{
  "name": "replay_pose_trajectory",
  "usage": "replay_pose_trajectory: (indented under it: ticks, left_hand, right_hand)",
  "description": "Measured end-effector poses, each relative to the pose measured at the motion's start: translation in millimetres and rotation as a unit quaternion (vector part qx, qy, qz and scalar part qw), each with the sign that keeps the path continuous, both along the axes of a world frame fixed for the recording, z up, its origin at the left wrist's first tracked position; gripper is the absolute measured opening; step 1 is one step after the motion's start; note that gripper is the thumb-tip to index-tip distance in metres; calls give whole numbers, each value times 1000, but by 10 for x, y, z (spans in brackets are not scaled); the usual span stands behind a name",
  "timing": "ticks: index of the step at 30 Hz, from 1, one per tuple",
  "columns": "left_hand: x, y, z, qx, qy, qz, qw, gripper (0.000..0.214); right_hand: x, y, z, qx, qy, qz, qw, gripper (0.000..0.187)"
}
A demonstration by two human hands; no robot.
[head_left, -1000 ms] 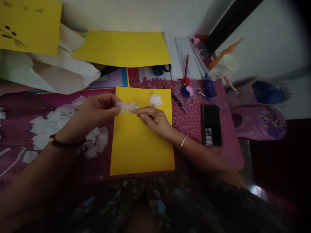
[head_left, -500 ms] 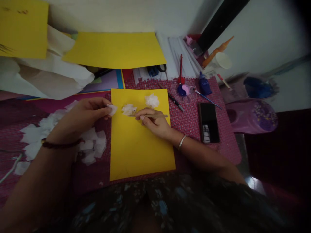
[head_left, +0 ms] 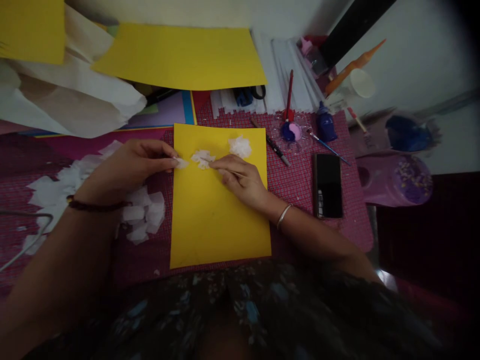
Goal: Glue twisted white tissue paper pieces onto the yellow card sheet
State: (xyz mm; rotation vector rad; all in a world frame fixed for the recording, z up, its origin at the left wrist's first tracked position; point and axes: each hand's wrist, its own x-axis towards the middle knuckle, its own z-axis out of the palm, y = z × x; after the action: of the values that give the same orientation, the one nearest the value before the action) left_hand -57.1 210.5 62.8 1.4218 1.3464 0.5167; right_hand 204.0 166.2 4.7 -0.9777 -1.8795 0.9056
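Note:
A yellow sheet (head_left: 217,215) lies in front of me, bearing two ruffled white paper tufts, a left tuft (head_left: 201,158) and a right tuft (head_left: 240,146). My left hand (head_left: 137,162) pinches a small white tissue paper piece (head_left: 182,162) over the sheet's left edge. In my right hand (head_left: 242,181) is a thin wooden stick (head_left: 237,174), held like a pen. Its tip reaches the left tuft; whether it is a brush I cannot tell. Beside and partly under my left forearm are many loose white paper pieces (head_left: 140,216).
Right of the sheet are a grey-tipped pen (head_left: 278,150), a paint palette (head_left: 296,142), a blue paint bottle (head_left: 326,122), a thin blue brush (head_left: 330,148) and a phone (head_left: 328,185). Another yellow sheet (head_left: 183,55) and crumpled white paper (head_left: 86,100) lie at the back.
The stick has tilted, its tip now on the left tuft. My left hand still pinches the paper piece, slightly nearer the tuft. The camera view has shifted a little.

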Motion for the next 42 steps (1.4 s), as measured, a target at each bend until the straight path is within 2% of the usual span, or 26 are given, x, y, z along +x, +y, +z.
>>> replay_pose_trajectory:
  ticks: [3,5,11,15,18,22,25,30,34,38,40,42]
  left_hand:
    - [69,22,1,59,7,-86,994,17]
    - [123,41,-53,88,29,-111,989,17]
    - [237,64,-239,155,82,-81,981,22]
    - [282,48,-224,158,102,-67,980,18]
    - [304,44,-214,152,101,-58,982,19]
    - [303,61,-243,145,87,-64,983,19]
    - [284,76,-273,143,70,-63,985,22]
    - [248,90,-301,156,51,-41,986,25]
    - [245,90,-290,153,43,-13,987,20]
    - [250,72,-254,129,31,-7,991,18]
    - [241,62,-220,112,15,0,994,18]
    - [212,57,-166,95,-9,10,995,15]
  right_hand:
    - [-16,6,3,-20,36,-11,999,32]
    - [-18,7,10,-32,51,-11,998,32]
    - [7,-47,87,-66,45,-34,996,35]
    - [2,-105,145,-64,52,-30,996,36]
    - [-21,-106,127,-24,26,-1,999,36]
    - [-46,-72,76,32,-38,24,998,31]
    - [-54,-68,94,40,-114,36,992,30]
    - [-71,-111,198,48,-260,54,963,30]
    - [-88,-139,229,77,-309,58,946,25]
    - [-73,-153,220,81,-275,59,956,26]
    - [-50,-158,210,75,-196,56,976,28]
    - [-26,-156,190,39,-80,30,996,30]
